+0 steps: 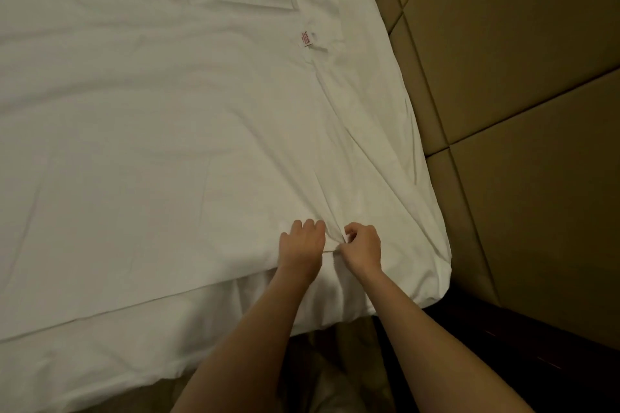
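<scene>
A white sheet (161,131) lies spread over the bed, creased, with a small red-printed label (307,39) near its far right side. My left hand (303,245) and my right hand (364,246) sit side by side near the bed's front right corner. Both have curled fingers gripping a fold of the sheet, and creases fan out from that pinched spot towards the label. What lies under the fingers is hidden.
A padded tan wall panel (523,84) runs along the right of the bed. The mattress corner (432,278) hangs rounded at the lower right. Dark furniture (536,362) stands below the wall, and patterned floor (322,379) shows between my forearms.
</scene>
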`<state>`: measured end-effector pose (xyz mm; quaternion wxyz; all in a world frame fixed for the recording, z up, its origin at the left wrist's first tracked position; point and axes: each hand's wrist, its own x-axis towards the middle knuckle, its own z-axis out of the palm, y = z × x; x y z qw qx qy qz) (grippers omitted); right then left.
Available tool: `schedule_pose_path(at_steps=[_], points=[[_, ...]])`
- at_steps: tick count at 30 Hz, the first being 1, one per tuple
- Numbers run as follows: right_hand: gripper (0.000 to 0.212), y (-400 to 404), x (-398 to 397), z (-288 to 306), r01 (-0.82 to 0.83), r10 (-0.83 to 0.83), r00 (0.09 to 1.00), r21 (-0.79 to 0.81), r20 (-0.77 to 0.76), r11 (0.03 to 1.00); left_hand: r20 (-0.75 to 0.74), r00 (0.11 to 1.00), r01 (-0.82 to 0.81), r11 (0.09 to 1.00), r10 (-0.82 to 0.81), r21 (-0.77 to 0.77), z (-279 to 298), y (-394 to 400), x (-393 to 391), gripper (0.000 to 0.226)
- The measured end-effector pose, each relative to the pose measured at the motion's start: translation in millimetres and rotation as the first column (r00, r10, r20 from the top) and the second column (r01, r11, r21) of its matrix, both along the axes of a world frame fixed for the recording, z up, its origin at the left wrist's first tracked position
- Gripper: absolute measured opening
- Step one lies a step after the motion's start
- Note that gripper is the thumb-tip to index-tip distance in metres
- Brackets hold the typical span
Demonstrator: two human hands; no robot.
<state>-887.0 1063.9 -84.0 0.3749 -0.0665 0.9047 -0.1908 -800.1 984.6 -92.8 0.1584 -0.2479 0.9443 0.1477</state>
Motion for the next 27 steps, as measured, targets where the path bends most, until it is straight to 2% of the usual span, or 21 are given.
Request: schedule_pose_path(at_steps=[5, 10, 14, 17, 20, 24, 27], points=[[0.018, 8.3, -4.3, 2.4, 0.198, -0.196, 0.979, -0.033, 0.06, 0.98, -0.031, 0.999, 0.023, 0.991, -0.019, 0.13, -10.0, 1.3, 0.6, 0.048], [0.018, 21.0, -18.8, 9.4, 0.474, -0.427, 0.87, -0.183, 0.246, 0.861, -0.013, 0.998, 0.055, 0.984, -0.053, 0.169, -8.5, -4.1, 3.3, 0.046], [0.019, 18.7, -18.4, 16.3, 0.543, -0.422, 0.802, -0.223, 0.423, 0.809, -0.021, 0.998, 0.063, 0.987, -0.061, 0.145, -0.5, -7.9, 5.2, 0.036], [0.024, 14.1, -14.5, 18.1, 0.542, -0.374, 0.781, -0.246, 0.5, 0.803, -0.052, 0.999, 0.015, 0.953, 0.001, 0.303, 10.8, -12.4, 5.1, 0.008], [0.026, 9.2, -5.1, 18.3, 0.469, -0.314, 0.821, -0.25, 0.477, 0.847, -0.087, 0.995, -0.017, 0.918, 0.056, 0.397, 20.5, -16.6, 6.1, 0.008], [0.026, 2.3, 6.1, 22.9, 0.544, -0.399, 0.787, -0.224, 0.47, 0.809, -0.118, 0.989, -0.028, 0.884, 0.093, 0.467, 28.5, -20.9, 10.0, 0.003], [0.033, -1.7, -4.2, 28.8, 0.459, -0.377, 0.874, -0.265, 0.307, 0.848, -0.137, 0.982, -0.045, 0.874, 0.126, 0.484, 35.0, -22.8, 11.8, 0.008]])
